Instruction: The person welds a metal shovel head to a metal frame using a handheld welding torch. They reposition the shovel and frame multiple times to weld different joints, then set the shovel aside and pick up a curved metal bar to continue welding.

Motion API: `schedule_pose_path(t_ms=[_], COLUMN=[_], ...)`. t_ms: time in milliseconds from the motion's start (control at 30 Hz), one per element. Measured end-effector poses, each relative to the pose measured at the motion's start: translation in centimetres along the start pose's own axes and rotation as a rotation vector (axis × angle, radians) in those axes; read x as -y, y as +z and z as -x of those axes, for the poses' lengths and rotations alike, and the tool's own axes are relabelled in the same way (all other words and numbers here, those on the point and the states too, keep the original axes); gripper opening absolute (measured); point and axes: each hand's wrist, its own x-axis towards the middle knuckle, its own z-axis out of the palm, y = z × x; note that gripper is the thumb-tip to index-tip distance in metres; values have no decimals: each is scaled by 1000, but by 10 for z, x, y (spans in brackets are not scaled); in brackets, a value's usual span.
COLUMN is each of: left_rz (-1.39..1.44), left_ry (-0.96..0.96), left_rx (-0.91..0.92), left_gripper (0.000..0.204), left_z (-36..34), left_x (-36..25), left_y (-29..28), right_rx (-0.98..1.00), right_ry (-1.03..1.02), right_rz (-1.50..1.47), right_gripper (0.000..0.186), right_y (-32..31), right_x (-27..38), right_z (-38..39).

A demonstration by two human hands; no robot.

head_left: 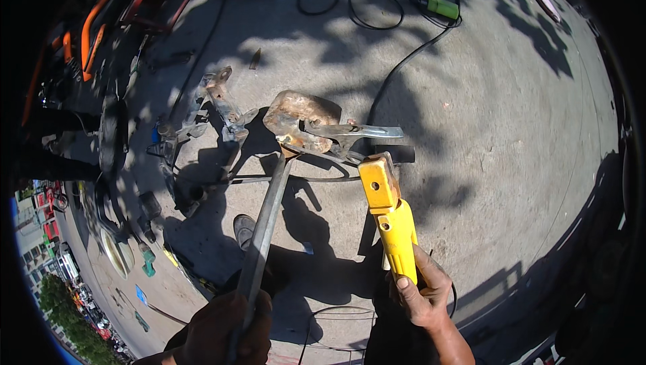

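A long grey metal bar (264, 224) is gripped by my left hand (225, 328), its fingers wrapped round the near end. The bar's far end meets the lower edge of a rusty metal plate (303, 106); whether it is joined there I cannot tell. A metal ground clamp (350, 133) bites on the plate's right side, its handle pointing right. My right hand (427, 291) holds a yellow welding electrode holder (396, 230) by its handle, head pointing up and away, just right of the clamp. No electrode shows in its head.
More rusty metal brackets (219, 96) lie left of the plate. Black cables (404, 62) run over the concrete floor (518, 156), one with a green connector (443, 8). Orange metal frames (91, 35) stand at the upper left. A boot (243, 230) shows below the plate.
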Motion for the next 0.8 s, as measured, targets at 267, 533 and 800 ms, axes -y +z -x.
schedule_pose_path(t_ms=[267, 533, 800], left_rz=[-104, -127, -135], left_ry=[-8, -13, -6], left_rx=[-21, -26, -42], left_gripper=[42, 41, 41], left_z=[2, 0, -1], left_x=[-3, -5, -2], left_y=[-4, -5, 0], right_rx=[-49, -38, -12], right_ry=[41, 25, 53], right_rz=[-150, -119, -135], right_gripper=[61, 61, 60], right_y=[2, 0, -2], right_x=[3, 2, -1], right_z=[-1, -2, -1])
